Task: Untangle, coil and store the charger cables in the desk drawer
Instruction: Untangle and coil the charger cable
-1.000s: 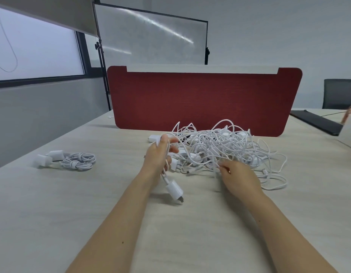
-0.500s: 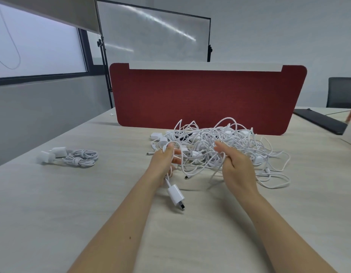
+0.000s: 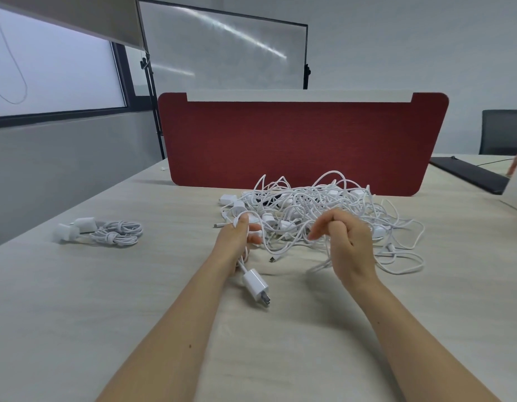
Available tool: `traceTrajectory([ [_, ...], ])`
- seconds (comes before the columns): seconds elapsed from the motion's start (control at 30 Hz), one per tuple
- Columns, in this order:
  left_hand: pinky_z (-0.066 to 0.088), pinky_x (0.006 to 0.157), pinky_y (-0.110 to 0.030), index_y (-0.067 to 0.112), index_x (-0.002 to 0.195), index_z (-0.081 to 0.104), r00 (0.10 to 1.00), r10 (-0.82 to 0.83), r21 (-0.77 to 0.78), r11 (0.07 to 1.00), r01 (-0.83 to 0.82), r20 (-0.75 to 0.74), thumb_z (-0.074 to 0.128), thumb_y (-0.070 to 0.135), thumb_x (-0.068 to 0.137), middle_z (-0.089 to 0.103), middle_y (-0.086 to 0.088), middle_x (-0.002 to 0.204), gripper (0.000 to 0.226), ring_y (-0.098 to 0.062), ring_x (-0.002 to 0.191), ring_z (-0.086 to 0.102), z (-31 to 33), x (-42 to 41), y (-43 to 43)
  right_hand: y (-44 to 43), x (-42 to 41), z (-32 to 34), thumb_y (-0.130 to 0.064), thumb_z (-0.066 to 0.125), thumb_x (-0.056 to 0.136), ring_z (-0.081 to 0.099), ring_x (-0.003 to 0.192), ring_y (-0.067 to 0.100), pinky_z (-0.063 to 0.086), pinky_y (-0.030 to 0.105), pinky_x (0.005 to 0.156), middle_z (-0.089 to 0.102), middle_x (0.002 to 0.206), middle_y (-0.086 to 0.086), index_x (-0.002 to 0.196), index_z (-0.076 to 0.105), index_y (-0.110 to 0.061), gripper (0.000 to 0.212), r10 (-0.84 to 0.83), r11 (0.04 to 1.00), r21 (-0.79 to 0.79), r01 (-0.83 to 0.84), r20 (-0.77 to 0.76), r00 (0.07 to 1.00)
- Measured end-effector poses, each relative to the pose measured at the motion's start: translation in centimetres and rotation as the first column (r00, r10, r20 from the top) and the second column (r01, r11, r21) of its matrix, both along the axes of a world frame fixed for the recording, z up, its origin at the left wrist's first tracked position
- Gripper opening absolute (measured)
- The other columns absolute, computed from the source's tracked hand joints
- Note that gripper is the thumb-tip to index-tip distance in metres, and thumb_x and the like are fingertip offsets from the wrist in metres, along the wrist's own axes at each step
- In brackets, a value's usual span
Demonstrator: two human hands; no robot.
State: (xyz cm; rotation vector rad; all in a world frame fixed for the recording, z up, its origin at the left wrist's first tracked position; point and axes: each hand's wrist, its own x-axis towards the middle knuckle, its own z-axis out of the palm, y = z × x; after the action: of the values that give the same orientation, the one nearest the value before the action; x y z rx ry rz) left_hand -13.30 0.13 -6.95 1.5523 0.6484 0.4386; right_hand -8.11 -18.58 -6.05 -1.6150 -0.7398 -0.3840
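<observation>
Left hand [image 3: 237, 242] and right hand [image 3: 348, 248] grip tangled cables [image 3: 309, 204] on pale desk [image 3: 120, 300] before red divider [image 3: 295, 146]

Your left hand [image 3: 237, 242] covers the thin white cable [image 3: 242, 266] above the white plug adapter [image 3: 255, 287]. In the tangled heap of white charger cables [image 3: 324, 204], the strand your right hand [image 3: 347, 245] pinches is untraceable. Dark mesh chair [image 3: 504, 132]: cut off at right edge.

Cable tangle [image 3: 318, 210] before divider [image 3: 295, 146] — coiled chargers [image 3: 106, 232] far left (on desk [image 3: 77, 314]).

Right hand [image 3: 348, 246] higher, cable strands [image 3: 327, 254] aloft
</observation>
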Motion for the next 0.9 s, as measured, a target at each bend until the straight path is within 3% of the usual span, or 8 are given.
traceTrajectory([
  [0.07,0.025,0.032,-0.014,0.010,0.091,0.066,1.000,0.002,-0.003,1.000,-0.002,0.003,0.038,0.042,0.105,0.066,-0.005,0.068,0.045,-0.009,0.027,0.031,0.0,0.0,0.0,0.0,-0.1,0.0,-0.026,0.042,0.085,0.062,0.062,0.018,0.050,0.037,0.059,0.065,0.062,-0.002,0.069,0.064,-0.020,0.028,-0.065,0.978,-0.194,0.079,0.076,0.995],
  [0.13,0.024,0.032,-0.014,0.009,0.092,0.067,1.000,-0.003,-0.005,1.000,0.003,0.013,0.038,0.041,0.105,0.066,-0.004,0.062,0.045,-0.008,0.026,0.030,0.1,0.0,-0.1,0.1,-0.4,0.4,-0.031,0.051,0.091,0.059,0.064,0.016,0.045,0.032,0.059,0.066,0.072,-0.008,0.092,0.067,-0.028,0.017,-0.130,0.872,-0.449,0.197,0.175,0.976],
  [0.2,0.024,0.031,-0.013,0.011,0.083,0.062,1.000,0.000,0.008,1.000,0.000,0.013,0.037,0.038,0.106,0.059,0.002,0.045,0.044,-0.007,0.024,0.030,0.3,-0.1,-0.4,0.3,-0.4,0.6,-0.029,0.058,0.091,0.053,0.076,0.014,0.038,0.029,0.062,0.059,0.101,-0.012,0.136,0.051,-0.035,0.045,-0.123,0.713,-0.648,0.267,0.259,0.958],
  [0.27,0.024,0.031,-0.013,0.012,0.079,0.059,1.000,-0.009,0.022,1.000,0.008,0.006,0.036,0.038,0.106,0.053,0.004,0.037,0.044,-0.007,0.024,0.030,0.4,-0.1,-0.7,0.6,-0.4,0.3,-0.031,0.064,0.088,0.049,0.091,0.015,0.036,0.028,0.065,0.045,0.118,-0.004,0.146,0.039,-0.034,0.064,-0.081,0.591,-0.730,0.342,0.369,0.926],
  [0.4,0.026,0.036,-0.015,0.010,0.094,0.068,0.999,-0.041,-0.092,0.995,0.042,0.014,0.037,0.044,0.105,0.065,-0.005,0.067,0.047,-0.009,0.030,0.032,0.0,0.1,-0.3,1.9,-0.8,-1.5,-0.049,0.065,0.077,0.052,0.114,0.027,0.039,0.040,0.093,0.058,0.126,0.001,0.101,0.077,-0.028,0.034,0.015,0.575,-0.683,0.450,0.559,0.829],
  [0.5,0.028,0.035,-0.014,0.013,0.096,0.070,0.994,-0.092,-0.375,0.921,0.109,0.062,0.041,0.047,0.103,0.061,-0.004,0.070,0.045,-0.007,0.036,0.032,0.2,0.3,0.2,2.5,-0.7,-2.3,-0.040,0.065,0.076,0.055,0.109,0.029,0.028,0.039,0.093,0.067,0.114,-0.003,0.071,0.077,-0.031,0.016,0.033,0.615,-0.633,0.470,0.616,0.787],
  [0.67,0.026,0.030,-0.011,0.009,0.092,0.063,0.963,-0.109,-0.667,0.702,0.249,0.245,0.041,0.038,0.105,0.063,-0.003,0.065,0.039,-0.002,0.032,0.031,1.1,0.1,0.3,2.6,-0.7,-2.5,-0.036,0.065,0.075,0.053,0.093,0.025,0.028,0.034,0.083,0.064,0.089,-0.008,0.068,0.077,-0.029,0.016,0.007,0.659,-0.596,0.459,0.615,0.788],
  [0.9,0.051,0.047,-0.022,0.015,0.083,0.058,0.973,-0.002,-0.561,0.817,0.135,0.231,0.039,0.036,0.106,0.056,0.002,0.050,0.037,-0.012,0.045,0.055,0.9,0.3,0.5,3.3,-0.9,-2.9,-0.038,0.061,0.077,0.048,0.083,0.020,0.023,0.032,0.075,0.057,0.071,-0.013,0.070,0.078,-0.029,0.021,0.093,0.668,-0.625,0.404,0.609,0.788],
])
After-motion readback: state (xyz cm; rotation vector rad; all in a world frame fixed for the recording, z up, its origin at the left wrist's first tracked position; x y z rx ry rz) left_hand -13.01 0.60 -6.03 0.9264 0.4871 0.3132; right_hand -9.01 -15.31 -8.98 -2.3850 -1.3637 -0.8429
